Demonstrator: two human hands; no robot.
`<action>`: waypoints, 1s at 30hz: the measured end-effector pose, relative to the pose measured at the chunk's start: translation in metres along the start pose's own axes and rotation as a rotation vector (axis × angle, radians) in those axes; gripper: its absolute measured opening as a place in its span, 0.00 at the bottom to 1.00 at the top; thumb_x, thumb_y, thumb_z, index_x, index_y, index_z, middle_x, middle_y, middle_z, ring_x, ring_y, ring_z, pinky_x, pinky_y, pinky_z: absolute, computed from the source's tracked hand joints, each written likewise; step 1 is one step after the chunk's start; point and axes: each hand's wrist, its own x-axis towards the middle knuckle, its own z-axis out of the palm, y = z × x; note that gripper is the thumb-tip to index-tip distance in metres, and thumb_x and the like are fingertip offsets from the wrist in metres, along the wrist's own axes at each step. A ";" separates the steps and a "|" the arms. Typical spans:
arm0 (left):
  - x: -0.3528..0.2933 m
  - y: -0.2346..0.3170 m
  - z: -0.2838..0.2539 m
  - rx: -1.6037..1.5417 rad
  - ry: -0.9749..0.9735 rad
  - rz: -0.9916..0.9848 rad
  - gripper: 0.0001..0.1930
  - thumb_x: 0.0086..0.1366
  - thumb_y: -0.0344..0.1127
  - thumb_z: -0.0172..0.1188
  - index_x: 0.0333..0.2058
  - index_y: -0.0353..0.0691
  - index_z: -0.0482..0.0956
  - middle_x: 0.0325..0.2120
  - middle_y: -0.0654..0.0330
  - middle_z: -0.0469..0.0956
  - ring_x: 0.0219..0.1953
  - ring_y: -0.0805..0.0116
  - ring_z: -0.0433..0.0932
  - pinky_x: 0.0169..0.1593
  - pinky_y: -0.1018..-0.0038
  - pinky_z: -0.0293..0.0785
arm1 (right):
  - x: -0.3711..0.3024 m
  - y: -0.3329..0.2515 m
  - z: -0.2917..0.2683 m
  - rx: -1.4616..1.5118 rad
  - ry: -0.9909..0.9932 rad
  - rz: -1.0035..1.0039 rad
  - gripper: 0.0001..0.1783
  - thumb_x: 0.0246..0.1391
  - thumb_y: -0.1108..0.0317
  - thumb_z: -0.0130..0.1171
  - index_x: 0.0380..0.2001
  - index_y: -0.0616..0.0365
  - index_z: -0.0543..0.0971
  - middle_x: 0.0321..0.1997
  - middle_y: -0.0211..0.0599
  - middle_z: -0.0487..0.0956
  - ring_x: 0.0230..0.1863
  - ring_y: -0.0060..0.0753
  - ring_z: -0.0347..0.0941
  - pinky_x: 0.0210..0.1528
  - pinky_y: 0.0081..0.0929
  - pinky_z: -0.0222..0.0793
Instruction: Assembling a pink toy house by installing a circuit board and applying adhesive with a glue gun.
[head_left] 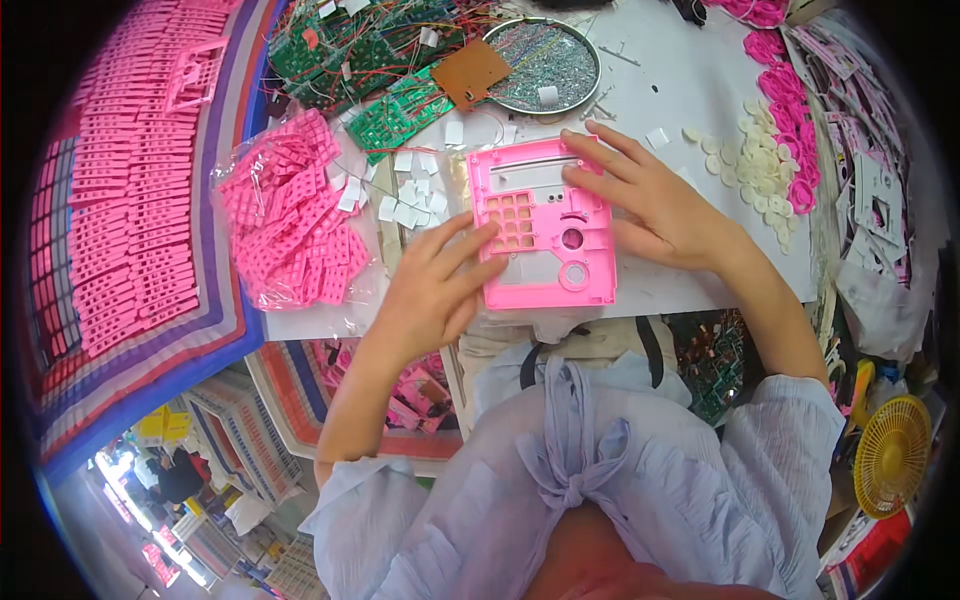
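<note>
A pink plastic housing (pixel 550 296) lies hollow side up at the table's near edge. It has a slot along its top, a grid of square openings at the left and round openings at the right. My left hand (pixel 428 287) grips its left side, fingertips pressed on the grid. Over the upper right corner spreads my right hand (pixel 660 205), its fingers apart and resting on the housing. The right thumb is partly hidden beside the right edge.
Left are a clear bag of pink grid pieces (pixel 290 215) and stacked pink parts (pixel 135 200). Small white squares (pixel 410 205), green circuit boards (pixel 400 115) and a round tray of screws (pixel 592 50) lie behind. Cream discs (pixel 760 165) and pink rings (pixel 795 115) sit right.
</note>
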 end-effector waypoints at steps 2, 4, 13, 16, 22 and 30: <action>-0.004 -0.001 0.003 -0.018 -0.021 -0.027 0.26 0.44 0.23 0.55 0.46 0.45 0.82 0.57 0.57 0.77 0.64 0.41 0.66 0.62 0.50 0.66 | 0.000 -0.003 0.003 -0.033 -0.007 0.013 0.37 0.51 0.51 0.62 0.61 0.58 0.72 0.73 0.46 0.62 0.72 0.61 0.56 0.67 0.53 0.59; -0.002 -0.010 -0.005 -0.009 -0.030 -0.015 0.27 0.44 0.23 0.55 0.47 0.45 0.82 0.57 0.55 0.76 0.63 0.41 0.67 0.62 0.49 0.65 | 0.007 -0.004 0.016 -0.113 -0.010 0.017 0.38 0.51 0.48 0.62 0.62 0.57 0.72 0.74 0.46 0.60 0.72 0.61 0.54 0.67 0.54 0.58; 0.034 0.020 0.031 -0.002 -0.005 0.045 0.26 0.50 0.33 0.66 0.52 0.44 0.79 0.55 0.57 0.76 0.58 0.49 0.71 0.60 0.54 0.67 | 0.002 -0.006 0.017 0.014 -0.068 0.047 0.40 0.53 0.51 0.65 0.67 0.52 0.68 0.77 0.46 0.55 0.75 0.61 0.49 0.71 0.52 0.54; 0.031 0.014 0.038 0.031 0.024 0.076 0.27 0.51 0.34 0.67 0.53 0.44 0.80 0.57 0.58 0.75 0.59 0.50 0.70 0.60 0.55 0.67 | -0.013 0.016 -0.011 0.161 0.203 0.402 0.27 0.53 0.56 0.66 0.55 0.55 0.78 0.60 0.43 0.76 0.61 0.46 0.70 0.61 0.43 0.67; 0.036 0.022 0.038 0.014 0.040 0.025 0.25 0.50 0.33 0.67 0.50 0.44 0.81 0.54 0.58 0.76 0.58 0.50 0.70 0.61 0.55 0.66 | -0.044 0.075 -0.037 -0.259 0.158 0.656 0.12 0.56 0.63 0.60 0.40 0.57 0.83 0.36 0.41 0.82 0.38 0.48 0.77 0.42 0.42 0.72; 0.038 0.016 0.039 -0.123 0.145 0.004 0.23 0.52 0.30 0.67 0.49 0.41 0.79 0.51 0.55 0.76 0.55 0.47 0.73 0.59 0.56 0.69 | -0.025 0.059 -0.036 -0.149 0.192 0.589 0.10 0.55 0.65 0.61 0.35 0.59 0.85 0.31 0.44 0.82 0.33 0.48 0.79 0.39 0.38 0.74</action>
